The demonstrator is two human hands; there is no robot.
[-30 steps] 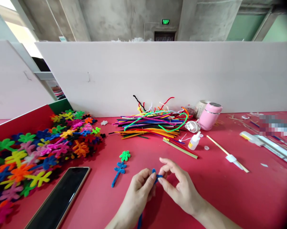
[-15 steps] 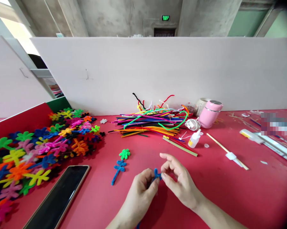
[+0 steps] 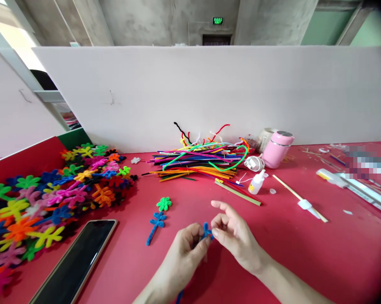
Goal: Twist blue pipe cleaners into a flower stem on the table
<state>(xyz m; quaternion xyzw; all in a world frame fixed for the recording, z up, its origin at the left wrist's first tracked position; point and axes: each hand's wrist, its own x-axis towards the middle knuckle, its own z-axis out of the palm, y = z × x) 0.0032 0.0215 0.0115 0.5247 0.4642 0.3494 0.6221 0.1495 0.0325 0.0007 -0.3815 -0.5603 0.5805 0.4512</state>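
Observation:
My left hand [image 3: 185,255] is closed in a pinch on a blue pipe cleaner [image 3: 206,228], bent into small loops above the thumb. A blue tail of it shows below the wrist, near the bottom edge. At the loops' right side, the thumb and a finger of my right hand [image 3: 236,238] pinch the same pipe cleaner, while the index finger is raised. To the left, a green pipe-cleaner flower [image 3: 164,204] lies just above a blue pipe-cleaner stem with leaf loops [image 3: 157,221]. The part inside my left palm is hidden.
Colourful pipe-cleaner flowers [image 3: 51,202] heap at left, behind a phone [image 3: 74,261]. A pipe-cleaner bundle [image 3: 196,160] lies by the white partition [image 3: 193,93]. Right of it are a glue bottle [image 3: 256,183], a white cable [image 3: 253,163], a pink cup [image 3: 277,148] and a wooden stick [image 3: 287,189].
The whole view has shifted slightly. Both hands keep their grip on the blue pipe cleaner, its loops barely altered; more of its tail shows below my left wrist.

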